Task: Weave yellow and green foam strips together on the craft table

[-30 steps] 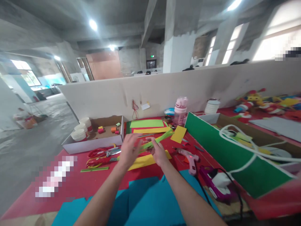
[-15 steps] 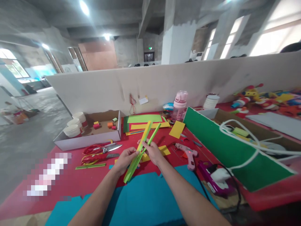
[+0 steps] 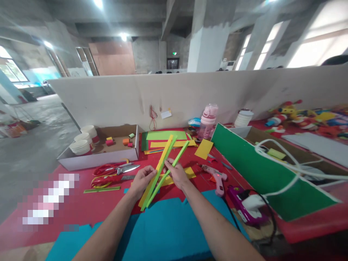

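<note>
My left hand [image 3: 144, 181] pinches a long yellow paper strip [image 3: 163, 156], with a green strip lying close along its right side. Between the fingers of my right hand [image 3: 176, 174] is a light green paper strip [image 3: 181, 150], angled away from the others at its top end. Both hands are close together over the red table, and the lower ends of the strips hang above a blue sheet [image 3: 163, 228]. Under the right hand lies a yellow paper piece [image 3: 190, 172]. My fingers partly cover the middle of the strips.
Left are scissors [image 3: 127, 168], a red-handled cutter [image 3: 108, 180] and a white box [image 3: 100, 159] with paper cups. Right are a pink glue gun [image 3: 214, 174], a purple power strip [image 3: 244, 208] and a green-sided box [image 3: 261, 170]. Coloured sheets [image 3: 165, 135] and a pink bottle [image 3: 208, 119] stand behind.
The strips, bunched together before, are now spread apart, with the yellow one separated toward my left hand and a green one toward my right. The camera view has shifted slightly.
</note>
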A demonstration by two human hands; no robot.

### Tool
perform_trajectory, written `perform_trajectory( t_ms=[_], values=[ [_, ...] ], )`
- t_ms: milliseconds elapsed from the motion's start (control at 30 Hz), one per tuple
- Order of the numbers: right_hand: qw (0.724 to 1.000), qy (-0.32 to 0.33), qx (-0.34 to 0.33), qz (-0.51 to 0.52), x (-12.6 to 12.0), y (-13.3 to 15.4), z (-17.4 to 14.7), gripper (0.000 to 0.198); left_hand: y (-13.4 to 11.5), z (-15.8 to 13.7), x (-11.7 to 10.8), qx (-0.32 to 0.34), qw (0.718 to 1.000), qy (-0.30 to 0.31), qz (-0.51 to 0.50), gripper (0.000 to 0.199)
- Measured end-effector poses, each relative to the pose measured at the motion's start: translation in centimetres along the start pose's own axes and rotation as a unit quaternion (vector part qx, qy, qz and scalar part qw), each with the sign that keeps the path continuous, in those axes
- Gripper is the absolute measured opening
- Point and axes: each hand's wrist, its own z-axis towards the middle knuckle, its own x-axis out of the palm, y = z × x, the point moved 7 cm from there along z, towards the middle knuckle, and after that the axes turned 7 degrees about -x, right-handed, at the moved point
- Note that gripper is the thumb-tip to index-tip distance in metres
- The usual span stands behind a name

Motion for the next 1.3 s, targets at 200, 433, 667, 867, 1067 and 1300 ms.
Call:
perform_trajectory(
  t_ms=[200, 433, 667, 867, 1067, 1300],
  values=[
    [1.000, 0.001, 0.003, 0.018, 0.3, 0.2, -0.1, 0.032, 0.0, 0.3, -0.2, 0.024, 0.998, -0.019, 0.051, 0.030],
    [0.999, -0.023, 0.001, -0.041, -0.2, 0.1, -0.1, 0.035, -1.5, 0.3, -0.7, 0.143, 0.958, -0.109, 0.222, 0.020],
    [0.996, -0.022, -0.033, -0.082, -0.2, 1.4, -0.2, 0.035, -0.1, 0.8, -1.3, 0.064, 0.985, -0.082, 0.136, 0.026],
    [0.985, -0.011, -0.090, -0.147, 0.0, 2.3, -0.2, 0.047, 0.6, 0.9, -1.1, 0.014, 0.997, -0.052, 0.048, 0.034],
    [0.978, -0.025, -0.104, -0.181, -0.3, 2.9, -0.3, 0.046, 0.8, 1.0, -1.0, 0.012, 0.997, -0.039, 0.061, 0.033],
    [0.977, -0.034, -0.095, -0.186, -0.5, 2.5, -0.3, 0.044, 1.1, 0.8, -0.8, -0.009, 0.998, -0.026, 0.059, 0.034]
  ],
)
